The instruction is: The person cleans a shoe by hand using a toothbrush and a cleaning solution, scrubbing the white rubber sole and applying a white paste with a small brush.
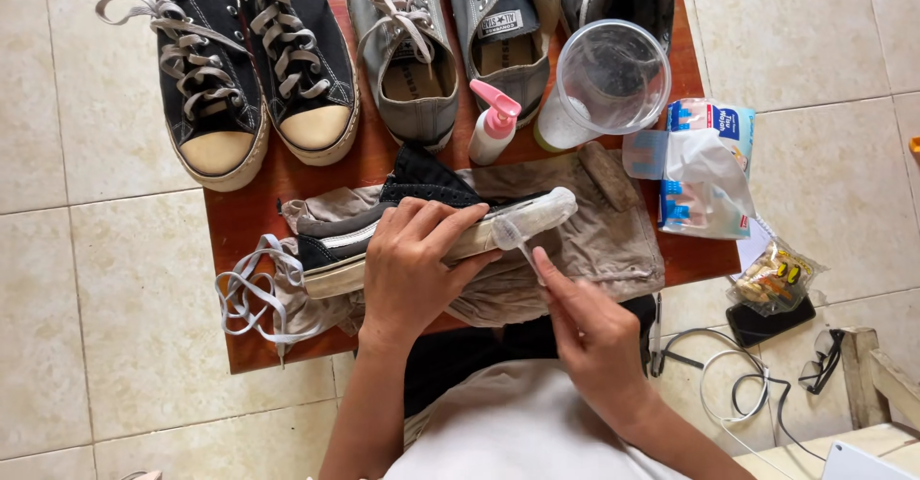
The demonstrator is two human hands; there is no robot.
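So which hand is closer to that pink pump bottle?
Left. The left hand holds the sneaker just below the pump bottle; the right hand is lower, with the brush.

One head-worn camera looks steeply down, close above the small red table (240, 221) and the tiled floor (96, 279) around it.

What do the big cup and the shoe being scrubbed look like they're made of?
Cup: clear plastic, probably; you see through its cloudy wall. Shoe under the left hand: black woven upper, likely canvas, with a pale, smooth sole that looks like rubber.
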